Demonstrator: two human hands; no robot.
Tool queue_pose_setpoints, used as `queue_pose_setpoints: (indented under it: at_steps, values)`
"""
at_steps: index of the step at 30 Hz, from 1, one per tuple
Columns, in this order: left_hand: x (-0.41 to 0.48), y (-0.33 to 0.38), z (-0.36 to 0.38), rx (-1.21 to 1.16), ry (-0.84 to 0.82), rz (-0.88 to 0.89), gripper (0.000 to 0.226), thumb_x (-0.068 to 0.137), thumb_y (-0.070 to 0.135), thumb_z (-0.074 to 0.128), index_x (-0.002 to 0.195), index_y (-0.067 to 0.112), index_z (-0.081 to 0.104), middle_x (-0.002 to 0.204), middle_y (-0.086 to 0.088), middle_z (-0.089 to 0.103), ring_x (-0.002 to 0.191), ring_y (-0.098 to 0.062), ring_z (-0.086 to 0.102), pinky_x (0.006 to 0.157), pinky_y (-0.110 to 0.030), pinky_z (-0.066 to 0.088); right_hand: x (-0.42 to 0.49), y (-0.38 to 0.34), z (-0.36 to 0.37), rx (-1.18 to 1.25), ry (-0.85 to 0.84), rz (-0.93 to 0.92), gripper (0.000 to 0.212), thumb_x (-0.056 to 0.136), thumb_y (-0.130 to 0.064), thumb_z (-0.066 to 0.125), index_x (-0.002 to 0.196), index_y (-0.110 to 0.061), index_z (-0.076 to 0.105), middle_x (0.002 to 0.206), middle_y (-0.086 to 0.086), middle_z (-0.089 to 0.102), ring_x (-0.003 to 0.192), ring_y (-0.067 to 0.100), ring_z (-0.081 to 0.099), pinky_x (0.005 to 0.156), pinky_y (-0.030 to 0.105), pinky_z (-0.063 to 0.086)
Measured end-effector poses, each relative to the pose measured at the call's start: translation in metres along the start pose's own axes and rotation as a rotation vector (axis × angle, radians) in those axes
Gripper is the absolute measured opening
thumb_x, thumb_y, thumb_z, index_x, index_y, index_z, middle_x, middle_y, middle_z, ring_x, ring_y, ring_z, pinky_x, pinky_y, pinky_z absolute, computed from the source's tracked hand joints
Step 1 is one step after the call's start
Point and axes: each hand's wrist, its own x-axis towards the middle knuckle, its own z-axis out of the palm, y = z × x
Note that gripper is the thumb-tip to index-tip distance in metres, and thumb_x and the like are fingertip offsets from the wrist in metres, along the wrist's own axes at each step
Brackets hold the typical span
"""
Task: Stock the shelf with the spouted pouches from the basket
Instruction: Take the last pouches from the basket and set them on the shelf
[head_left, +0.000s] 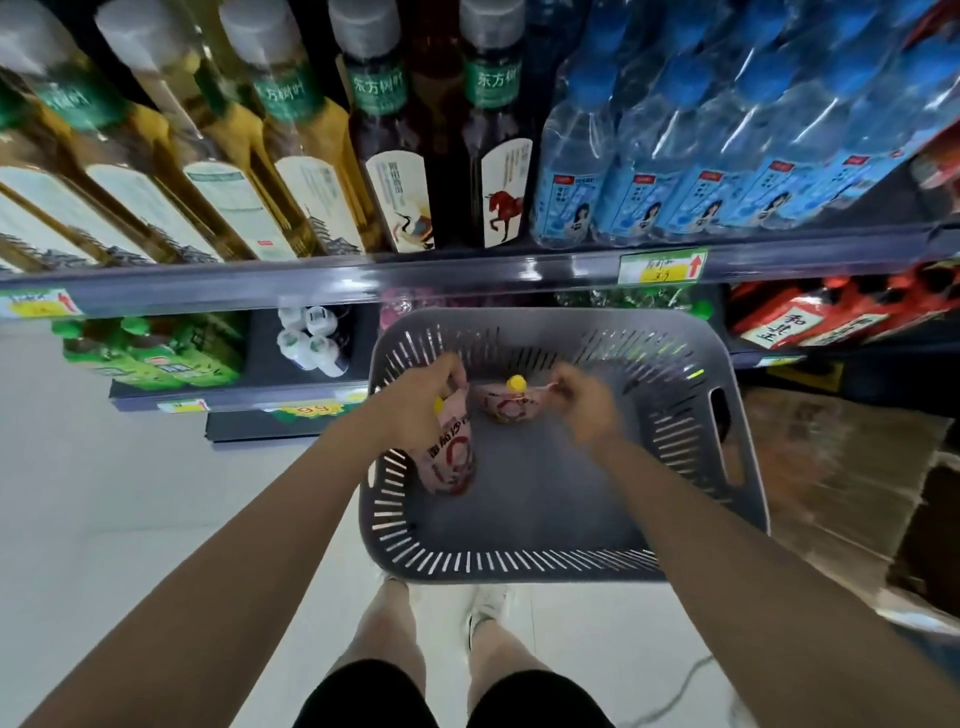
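Reaching into the grey basket (396, 540), the person's left hand (422, 397) grips a pouch (453, 460) by its top; the blurred right hand (588, 408) pinches a corner of the second pouch (508, 411), both inside the basket.

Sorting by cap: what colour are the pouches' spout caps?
Yellow spout cap, head view.

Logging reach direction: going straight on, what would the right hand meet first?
Probably the farther pouch in the basket; the right hand's blurred fingers seem to touch its edge.
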Motion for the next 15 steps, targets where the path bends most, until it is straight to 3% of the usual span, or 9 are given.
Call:
queue_pose_setpoints:
  at_steps: [2, 5, 8, 10, 12, 15]
  values:
    - [0.004, 0.006, -0.002, 0.008, -0.036, 0.01, 0.042, 0.079, -0.012, 0.055, 0.104, 0.02, 0.043, 0.101, -0.003, 0.051, 0.087, -0.021, 0.051, 0.066, -0.028, 0.042, 0.002, 0.0, -0.025, -0.036, -0.073, 0.01, 0.013, 0.082, 0.006, 0.063, 0.072, 0.002, 0.056, 0.064, 0.008, 0.044, 0.065, 0.008, 0.045, 0.061, 0.028, 0.037]
    - [0.011, 0.016, -0.002, 0.091, -0.145, 0.05, 0.051, 0.074, -0.017, 0.052, 0.11, 0.019, 0.045, 0.103, -0.008, 0.055, 0.089, -0.027, 0.056, 0.066, -0.034, 0.043, 0.008, 0.0, -0.065, -0.082, -0.273, 0.059, 0.013, 0.077, 0.004, 0.071, 0.073, 0.006, 0.058, 0.063, 0.007, 0.045, 0.055, 0.004, 0.046, 0.051, 0.019, 0.035]
    - [0.018, 0.017, 0.002, 0.073, -0.21, 0.055, 0.052, 0.074, -0.019, 0.049, 0.109, 0.021, 0.047, 0.098, -0.006, 0.058, 0.087, -0.026, 0.056, 0.067, -0.039, 0.046, 0.01, 0.011, -0.082, -0.158, -0.368, 0.145, 0.013, 0.077, 0.006, 0.07, 0.073, 0.004, 0.058, 0.067, 0.007, 0.048, 0.061, 0.013, 0.048, 0.05, 0.013, 0.04]
    - [0.022, 0.014, 0.006, 0.041, -0.192, 0.085, 0.049, 0.075, -0.018, 0.052, 0.103, 0.022, 0.05, 0.084, 0.001, 0.058, 0.08, -0.023, 0.056, 0.065, -0.037, 0.047, 0.014, 0.021, -0.081, -0.107, -0.354, 0.247, 0.008, 0.082, 0.002, 0.066, 0.087, 0.003, 0.061, 0.076, 0.006, 0.053, 0.069, 0.017, 0.054, 0.053, 0.02, 0.046]
    - [0.023, 0.013, 0.01, 0.012, -0.157, 0.105, 0.045, 0.077, -0.016, 0.056, 0.103, 0.02, 0.053, 0.078, 0.005, 0.057, 0.079, -0.021, 0.058, 0.066, -0.035, 0.048, 0.023, 0.029, -0.077, -0.096, -0.27, 0.311, 0.023, 0.087, -0.007, 0.063, 0.107, 0.003, 0.061, 0.086, 0.008, 0.059, 0.079, 0.022, 0.057, 0.059, 0.027, 0.047]
    - [0.027, 0.009, 0.015, -0.049, -0.073, 0.081, 0.039, 0.082, -0.01, 0.058, 0.112, 0.015, 0.056, 0.096, 0.0, 0.064, 0.093, -0.018, 0.061, 0.08, -0.03, 0.049, 0.036, 0.037, -0.068, -0.32, -0.226, 0.334, 0.032, 0.092, -0.016, 0.058, 0.119, 0.001, 0.059, 0.102, 0.014, 0.066, 0.091, 0.028, 0.062, 0.067, 0.025, 0.047]
